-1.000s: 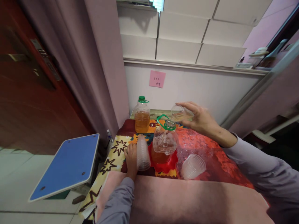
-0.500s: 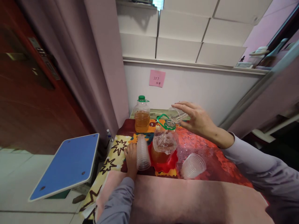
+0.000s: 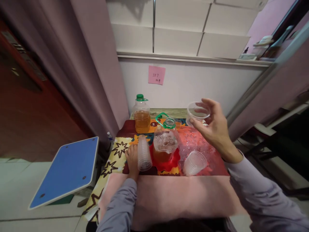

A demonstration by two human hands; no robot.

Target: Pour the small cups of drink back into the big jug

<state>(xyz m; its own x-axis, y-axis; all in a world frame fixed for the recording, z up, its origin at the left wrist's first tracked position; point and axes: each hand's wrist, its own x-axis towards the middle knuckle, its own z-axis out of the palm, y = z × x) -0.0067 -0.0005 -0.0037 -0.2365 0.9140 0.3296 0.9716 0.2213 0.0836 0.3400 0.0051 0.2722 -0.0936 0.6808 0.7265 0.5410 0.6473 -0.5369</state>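
Note:
In my right hand [image 3: 213,127] is a clear plastic cup [image 3: 198,111], held upright between thumb and fingers above the table's right rear. My left hand [image 3: 132,158] lies on the table, fingers stretched out, beside a long stack of clear plastic cups [image 3: 145,156] lying on its side. Right of that stack, an uncapped clear jug [image 3: 166,140] with a green collar and raised handle stands in a red scalloped tray [image 3: 179,161]. Amber liquid is in its lower part. A shorter stack of clear cups [image 3: 196,162] lies to the right.
A green-capped jug of amber liquid [image 3: 142,117] stands at the back left. The patterned tablecloth [image 3: 193,138] looks wet on the right, and a pink cloth [image 3: 183,190] covers the front edge. A blue-topped stool [image 3: 67,167] is at the left.
My right hand has moved the cup away from the jug's mouth, right and up, turning it from tilted to upright. My left hand stays beside the long stack. The view has shifted slightly.

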